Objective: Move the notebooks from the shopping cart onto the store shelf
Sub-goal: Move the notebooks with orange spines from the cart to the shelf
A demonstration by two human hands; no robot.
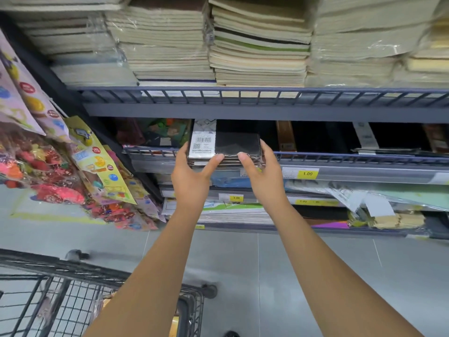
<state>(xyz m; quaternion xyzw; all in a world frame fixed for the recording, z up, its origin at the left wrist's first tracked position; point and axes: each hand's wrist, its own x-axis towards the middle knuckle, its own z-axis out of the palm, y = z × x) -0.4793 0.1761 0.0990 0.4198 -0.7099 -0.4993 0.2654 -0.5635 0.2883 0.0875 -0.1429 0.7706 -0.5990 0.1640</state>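
A shrink-wrapped stack of black notebooks (234, 144) with a white barcode label on its left end is held at the front rail of the middle store shelf (340, 158). My left hand (194, 175) grips the stack's left side, thumb on its front edge. My right hand (261, 173) grips its right side the same way. The stack's far edge reaches over the rail into the shelf opening. The black wire shopping cart (73, 295) is at the lower left, below my left forearm; its contents are mostly hidden.
The upper shelf (267, 103) holds tall stacks of pale notebooks. Colourful sticker packs (60, 166) hang at the left. More stationery lies to the left and right inside the middle shelf. Lower shelves carry yellow price tags (307, 173) and paper goods. Grey tile floor lies below.
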